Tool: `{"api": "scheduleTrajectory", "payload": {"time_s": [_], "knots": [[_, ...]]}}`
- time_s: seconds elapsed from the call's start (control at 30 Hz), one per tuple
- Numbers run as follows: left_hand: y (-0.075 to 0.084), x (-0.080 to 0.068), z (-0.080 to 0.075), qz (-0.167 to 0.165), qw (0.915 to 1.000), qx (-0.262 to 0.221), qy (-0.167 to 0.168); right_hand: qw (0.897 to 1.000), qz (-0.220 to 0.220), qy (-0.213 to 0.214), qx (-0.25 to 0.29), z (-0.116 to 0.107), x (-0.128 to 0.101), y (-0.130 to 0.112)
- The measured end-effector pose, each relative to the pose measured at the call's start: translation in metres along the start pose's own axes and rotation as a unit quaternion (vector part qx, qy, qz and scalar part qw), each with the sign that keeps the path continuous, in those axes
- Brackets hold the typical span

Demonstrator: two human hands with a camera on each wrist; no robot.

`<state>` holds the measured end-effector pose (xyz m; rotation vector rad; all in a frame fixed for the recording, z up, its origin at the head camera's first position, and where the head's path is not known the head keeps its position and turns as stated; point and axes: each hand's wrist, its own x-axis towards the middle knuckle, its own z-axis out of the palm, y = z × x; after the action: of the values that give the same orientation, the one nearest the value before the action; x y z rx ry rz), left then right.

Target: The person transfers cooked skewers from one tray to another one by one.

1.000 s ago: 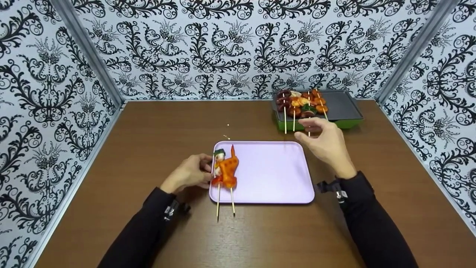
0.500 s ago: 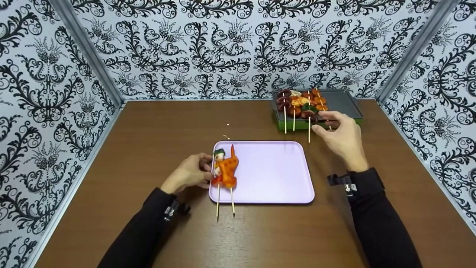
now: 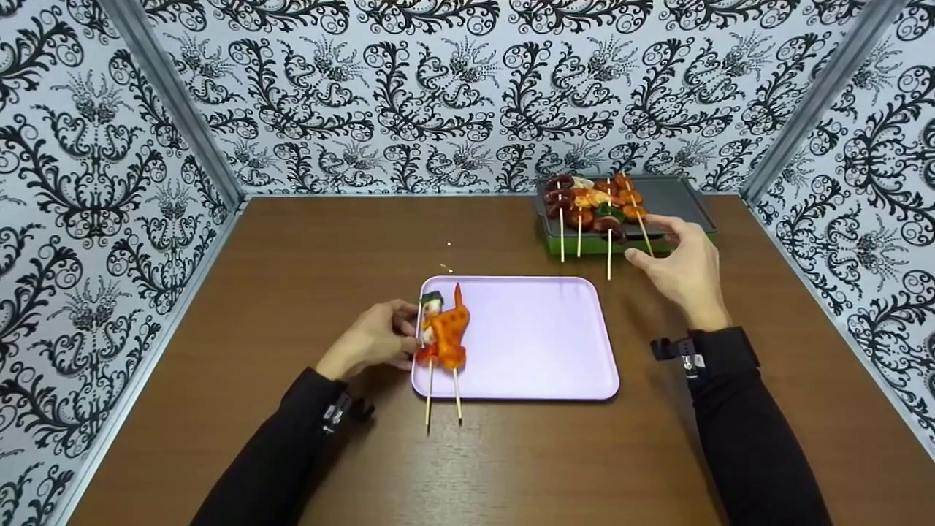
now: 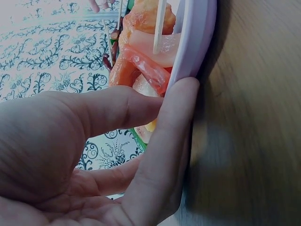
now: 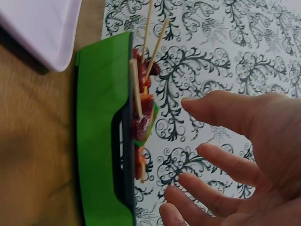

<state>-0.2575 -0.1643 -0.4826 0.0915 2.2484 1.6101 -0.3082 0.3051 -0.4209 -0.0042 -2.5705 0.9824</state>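
Note:
A pink tray [image 3: 533, 343] lies mid-table with two food skewers [image 3: 443, 332] at its left side, their sticks poking over the near rim. My left hand [image 3: 406, 330] sits at the tray's left edge; in the left wrist view its fingers [image 4: 169, 122] press along the tray rim [image 4: 200, 42] beside the skewered food [image 4: 146, 44]. My right hand [image 3: 646, 239] hovers with spread fingers just in front of a green grill [image 3: 679, 204] and holds nothing. Several skewers [image 3: 595, 206] lie on the grill's left half. The right wrist view shows the skewer sticks [image 5: 141, 89] close to my right hand [image 5: 193, 127].
Patterned walls enclose the brown table [image 3: 292, 277] on three sides. The grill sits in the far right corner, and its right half is bare dark plate. A corner of the pink tray [image 5: 42, 28] shows in the right wrist view. Small crumbs [image 3: 445, 267] lie behind the tray.
My right hand has moved from over the tray's far right corner back and to the right, up to the grill's front. The left hand and the tray's skewers have stayed put.

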Motion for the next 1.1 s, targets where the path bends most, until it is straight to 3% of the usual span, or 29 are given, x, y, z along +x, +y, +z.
{"api": "scheduleTrajectory", "payload": {"time_s": [0.57, 1.1], "knots": [[-0.001, -0.001, -0.001, 0.0, 1.0, 0.008, 0.002, 0.998, 0.01, 0.043, -0.034, 0.021, 0.014, 0.024], [-0.002, 0.002, -0.002, -0.002, 1.0, 0.003, -0.002, 0.994, -0.049, 0.09, -0.025, 0.032, 0.016, 0.034]]}}
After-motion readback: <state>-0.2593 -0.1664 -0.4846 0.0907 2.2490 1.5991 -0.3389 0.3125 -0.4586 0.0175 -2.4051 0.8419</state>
